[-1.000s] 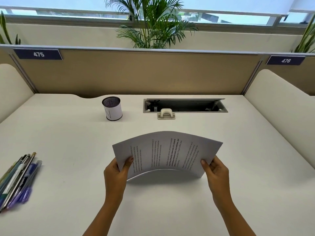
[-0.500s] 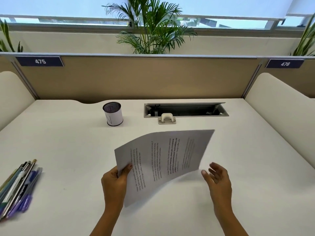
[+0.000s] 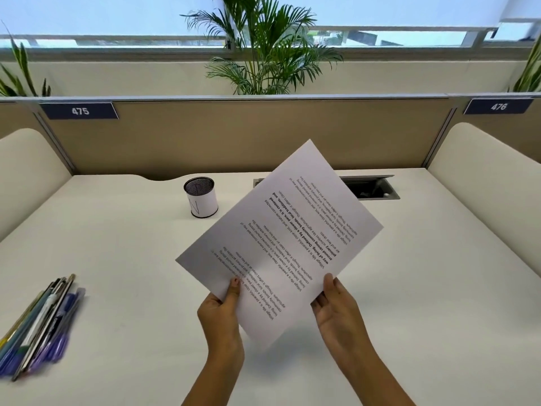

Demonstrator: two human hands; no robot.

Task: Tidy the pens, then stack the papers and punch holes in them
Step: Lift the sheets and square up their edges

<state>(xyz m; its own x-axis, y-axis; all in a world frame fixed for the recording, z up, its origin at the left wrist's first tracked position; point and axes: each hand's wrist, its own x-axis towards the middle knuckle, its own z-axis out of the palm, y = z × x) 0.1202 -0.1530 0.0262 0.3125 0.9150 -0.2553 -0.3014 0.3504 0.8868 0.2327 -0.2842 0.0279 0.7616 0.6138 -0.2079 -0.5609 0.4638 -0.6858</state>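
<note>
White printed papers (image 3: pixel 281 244), swung from bowed landscape to tilted portrait above the cream desk (image 3: pixel 131 253) at 12 o'clock, pinched at 7 o'clock by left hand (image 3: pixel 221 320), right hand (image 3: pixel 336 315) re-clasping the 5 o'clock edge: likely squaring for stacking.

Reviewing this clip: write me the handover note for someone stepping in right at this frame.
Left hand: grips the papers at their lower left edge, thumb on top.
Right hand: at the lower right edge, thumb against it, fingers beneath; a firm pinch cannot be told.
Papers: held above the desk, tilted, printed side to the camera.
Pens: bunched on the desk's left; none stand in the pen cup.
Done: sheets gathered in hand.
Left: probably cup the pens, square the stack, lay it down, punch it. No punch shows in this view.
</note>
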